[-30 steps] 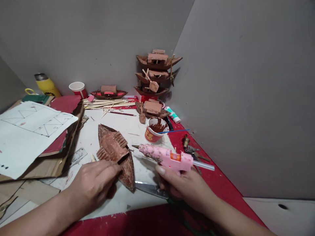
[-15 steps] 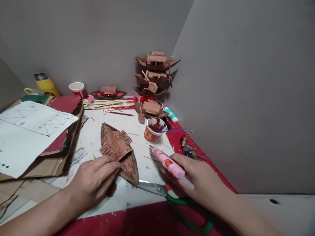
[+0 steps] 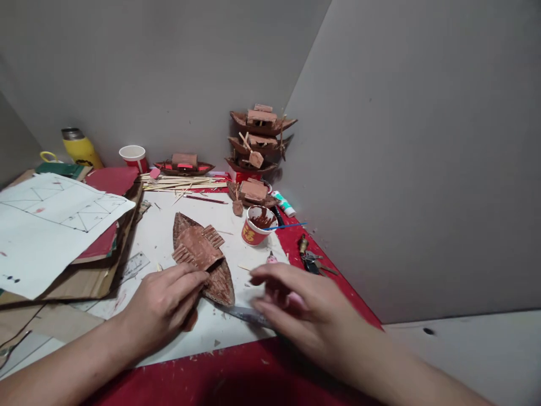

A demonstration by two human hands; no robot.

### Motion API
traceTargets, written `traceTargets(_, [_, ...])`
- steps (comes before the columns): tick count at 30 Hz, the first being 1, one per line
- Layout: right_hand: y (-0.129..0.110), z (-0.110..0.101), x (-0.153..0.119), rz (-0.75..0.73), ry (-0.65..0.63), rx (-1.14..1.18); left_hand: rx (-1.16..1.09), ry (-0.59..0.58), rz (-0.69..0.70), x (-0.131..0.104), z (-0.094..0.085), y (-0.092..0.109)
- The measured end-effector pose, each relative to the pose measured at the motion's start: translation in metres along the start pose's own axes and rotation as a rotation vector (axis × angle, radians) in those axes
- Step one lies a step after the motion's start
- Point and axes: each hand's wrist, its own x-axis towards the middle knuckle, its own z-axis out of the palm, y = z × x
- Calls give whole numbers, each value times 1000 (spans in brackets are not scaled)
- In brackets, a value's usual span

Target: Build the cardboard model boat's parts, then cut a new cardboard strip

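A brown model boat [image 3: 202, 254] with a curved roof and ribbed side pieces lies slantwise on the white sheet [image 3: 158, 234]. My left hand [image 3: 171, 296] grips its lower left edge with the fingers together. To the right, my right hand [image 3: 304, 310] hovers with thumb and fingers apart. Just behind and beneath it is a pink pen-like tool [image 3: 271, 258], mostly hidden by the hand. Scissors [image 3: 249, 316] lie below the boat's near tip, their blade showing and their handles covered by my right hand.
A paper cup of brown paint [image 3: 253, 234] holds a blue stick. Stacked model boats [image 3: 262, 132], thin wooden sticks [image 3: 181, 183] and another boat [image 3: 185, 163] are at the back. Keys [image 3: 313, 262] lie right; a drawing [image 3: 54, 225] covers cardboard at left.
My right hand has come away from the pink tool, which now lies behind it, and its fingers have spread. The camera view has shifted slightly. My left hand stays on the boat.
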Motion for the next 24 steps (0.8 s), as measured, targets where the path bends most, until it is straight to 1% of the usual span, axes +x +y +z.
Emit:
traceTargets(2, [-9,19,19,-40,-53,61,-28,-10,-19,-2,1,0])
traceTargets(4, [-11,35,34,-107,-40,57,-42,-5,-21,-3,2,1])
traceTargets(7, [-8,50,46,-105,-58,16,-50,14,-13,-4,3,2])
traceTargets(10, [-2,57,50,-86,-94,10,-53,30,-8,-4,5,2])
traceTargets(14, [3,62,52,-152,-86,36,-61,28,1,-6,8,2])
traceTargets(17, [3,60,54,-148,-87,14,-96,106,22,-5,3,4])
traceTargets(18, [3,59,54,-129,-94,9,-108,149,-8,-3,1,5])
traceTargets(19, [3,57,54,-110,-103,9,-119,199,-72,-1,-2,5])
traceTargets(20, [3,55,54,-92,-113,13,-129,245,-172,1,-6,4])
traceTargets(22, [3,51,54,-65,-136,18,-154,309,-442,6,-10,-2])
traceTargets(24, [3,49,54,-48,-150,13,-211,324,-701,10,-12,-12])
